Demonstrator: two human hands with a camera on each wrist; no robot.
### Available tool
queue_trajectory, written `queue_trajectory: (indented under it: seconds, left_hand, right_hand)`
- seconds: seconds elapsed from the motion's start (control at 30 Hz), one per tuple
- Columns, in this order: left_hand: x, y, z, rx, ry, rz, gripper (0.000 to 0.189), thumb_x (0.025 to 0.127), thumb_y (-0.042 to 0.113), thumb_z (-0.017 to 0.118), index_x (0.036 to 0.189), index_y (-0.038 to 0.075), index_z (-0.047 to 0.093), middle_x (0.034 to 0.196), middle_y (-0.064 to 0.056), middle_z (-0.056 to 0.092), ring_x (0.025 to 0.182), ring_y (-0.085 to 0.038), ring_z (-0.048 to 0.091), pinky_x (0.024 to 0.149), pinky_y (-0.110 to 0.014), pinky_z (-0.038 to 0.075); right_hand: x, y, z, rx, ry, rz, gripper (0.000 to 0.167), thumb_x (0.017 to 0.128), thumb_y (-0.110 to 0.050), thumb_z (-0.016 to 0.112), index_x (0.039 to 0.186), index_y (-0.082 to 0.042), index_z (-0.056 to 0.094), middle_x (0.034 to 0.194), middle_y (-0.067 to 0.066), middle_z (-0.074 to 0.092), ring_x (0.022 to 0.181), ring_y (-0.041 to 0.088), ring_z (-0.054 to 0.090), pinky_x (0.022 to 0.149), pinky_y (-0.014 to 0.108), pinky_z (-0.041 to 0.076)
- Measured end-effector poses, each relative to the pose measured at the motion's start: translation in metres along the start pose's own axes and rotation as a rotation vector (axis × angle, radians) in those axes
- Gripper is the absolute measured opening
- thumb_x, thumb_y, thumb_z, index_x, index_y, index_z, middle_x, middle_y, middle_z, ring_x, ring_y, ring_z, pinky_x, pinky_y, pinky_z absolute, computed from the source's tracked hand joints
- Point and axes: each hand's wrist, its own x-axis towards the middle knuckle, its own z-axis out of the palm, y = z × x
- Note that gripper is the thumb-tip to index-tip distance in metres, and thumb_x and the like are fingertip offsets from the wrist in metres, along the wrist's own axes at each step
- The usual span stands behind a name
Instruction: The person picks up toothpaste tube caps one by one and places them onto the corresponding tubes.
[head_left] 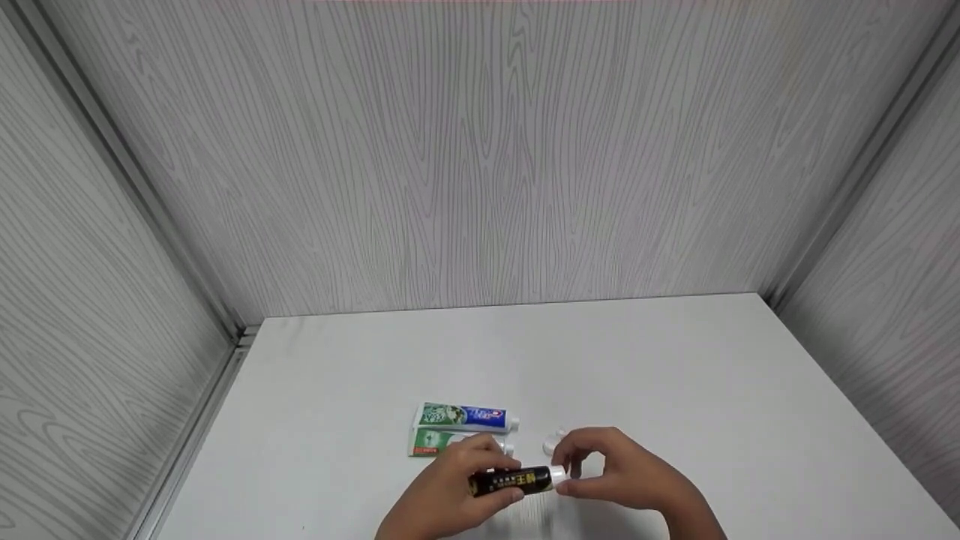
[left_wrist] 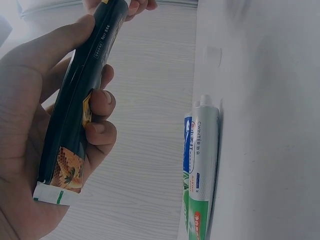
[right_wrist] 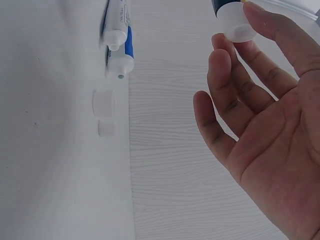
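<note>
My left hand (head_left: pixel 454 491) grips a black toothpaste tube (head_left: pixel 517 480) with gold lettering, held above the table with its white cap toward the right. In the left wrist view the fingers wrap around the tube (left_wrist: pixel 80 95), whose flat white end lies near the palm. At the cap (right_wrist: pixel 236 22), my right hand (head_left: pixel 619 472) pinches with thumb and fingertips; the other fingers curve loosely. The cap is on the tube's end. Beyond the hands lie a green-and-blue toothpaste tube (head_left: pixel 465 416) and a white-and-green one (head_left: pixel 435 442), partly covered by my left hand.
Both lying tubes show bare nozzles in the right wrist view. Beside them on the white table (head_left: pixel 337 375) are a larger white cap (right_wrist: pixel 104 103) and a smaller one (right_wrist: pixel 106 127). Grey wood-grain panels (head_left: pixel 487 150) enclose the back and sides.
</note>
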Motion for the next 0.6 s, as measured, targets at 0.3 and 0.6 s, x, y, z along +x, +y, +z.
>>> queue_trajectory:
  seconds: [0.3,0.6]
  left_hand:
    - [0.0000,-0.0004,0.0006,-0.025,0.008,0.020,0.021,0.097,0.040,0.079,0.112,0.026,0.082,0.100,0.013,0.067,0.088,0.000,0.057,0.078,-0.021,0.054]
    - [0.0002,0.0012,0.0005,-0.006,-0.005,0.001,0.023,0.096,0.042,0.079,0.112,0.026,0.083,0.099,0.013,0.067,0.089,-0.001,0.058,0.081,-0.022,0.054]
  right_hand:
    - [-0.0003,-0.0001,-0.0007,-0.003,-0.035,0.004,0.016,0.097,-0.023,0.080,0.111,-0.018,0.076,0.104,0.006,0.076,0.091,0.008,0.068,0.087,0.031,0.059]
    - [-0.0014,0.0002,-0.0012,-0.010,-0.070,0.045,0.015,0.100,-0.028,0.076,0.114,-0.022,0.075,0.107,0.003,0.075,0.092,0.007,0.066,0.086,0.029,0.056]
